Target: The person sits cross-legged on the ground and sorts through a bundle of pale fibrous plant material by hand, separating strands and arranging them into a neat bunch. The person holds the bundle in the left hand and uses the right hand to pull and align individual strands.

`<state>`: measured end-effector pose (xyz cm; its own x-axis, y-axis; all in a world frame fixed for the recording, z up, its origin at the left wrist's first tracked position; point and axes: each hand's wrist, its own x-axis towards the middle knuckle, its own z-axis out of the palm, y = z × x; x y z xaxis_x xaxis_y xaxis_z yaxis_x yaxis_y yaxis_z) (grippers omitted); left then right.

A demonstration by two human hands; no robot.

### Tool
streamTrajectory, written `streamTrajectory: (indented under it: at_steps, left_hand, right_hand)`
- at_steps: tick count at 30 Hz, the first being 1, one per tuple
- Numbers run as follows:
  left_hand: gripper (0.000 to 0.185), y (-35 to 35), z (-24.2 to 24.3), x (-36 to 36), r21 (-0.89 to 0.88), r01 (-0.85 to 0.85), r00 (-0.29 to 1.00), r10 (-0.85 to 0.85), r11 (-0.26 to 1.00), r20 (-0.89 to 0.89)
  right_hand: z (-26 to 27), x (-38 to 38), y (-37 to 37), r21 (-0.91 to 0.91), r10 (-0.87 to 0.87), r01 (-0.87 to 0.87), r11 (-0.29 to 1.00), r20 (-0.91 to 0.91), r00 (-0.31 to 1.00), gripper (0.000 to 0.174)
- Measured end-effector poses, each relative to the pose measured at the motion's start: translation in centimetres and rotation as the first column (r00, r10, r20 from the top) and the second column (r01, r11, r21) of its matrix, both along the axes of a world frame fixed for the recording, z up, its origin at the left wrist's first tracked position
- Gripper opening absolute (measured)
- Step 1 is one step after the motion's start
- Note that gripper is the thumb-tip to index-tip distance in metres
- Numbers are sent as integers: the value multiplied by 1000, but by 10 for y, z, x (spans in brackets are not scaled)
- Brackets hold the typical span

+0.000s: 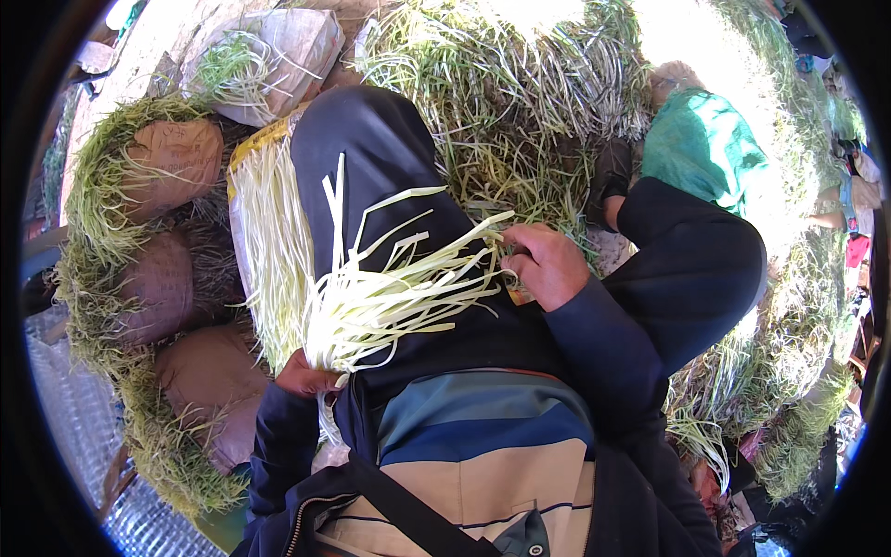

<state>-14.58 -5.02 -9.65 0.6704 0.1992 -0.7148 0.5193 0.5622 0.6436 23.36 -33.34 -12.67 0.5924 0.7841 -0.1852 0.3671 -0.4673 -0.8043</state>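
My left hand (306,378) grips a bundle of pale yellow-green chive-like stalks (390,292) near its lower end. The stalks fan out over my lap towards the right, with a few sticking up apart from the rest. At the tips of that fan is my right hand (550,264), its thumb and forefinger bent close together. Whether a thin stalk is pinched between them cannot be made out. Beside my left knee lies a thick row of similar pale stalks (271,257), lined up lengthwise on a sack with a yellow edge (264,143).
Heaped green stalks (515,104) cover the ground ahead. Several stuffed sacks, including a brown sack (174,163) with writing, line the left side among more greens. A whitish sack (278,56) lies at upper left, and a green cloth bag (703,150) beyond my right knee.
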Motion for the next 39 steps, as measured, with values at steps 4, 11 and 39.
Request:
streamTrajectory:
  at_steps: [4, 11, 39]
  left_hand:
    - [55, 8, -1, -3, -128, 40, 998, -47, 991, -46]
    - [49, 2, 1, -2, -32, 42, 997, -44, 999, -62]
    - [44, 3, -9, -2, -10, 66, 995, -67, 998, -77]
  right_hand:
    - [12, -2, 1, -14, 15, -19, 1000, -251, 968, 25]
    - [-3, -22, 23, 155, 26, -11, 988, -98, 995, 14]
    - [-2, -28, 27, 210, 38, 30, 977, -312, 949, 21]
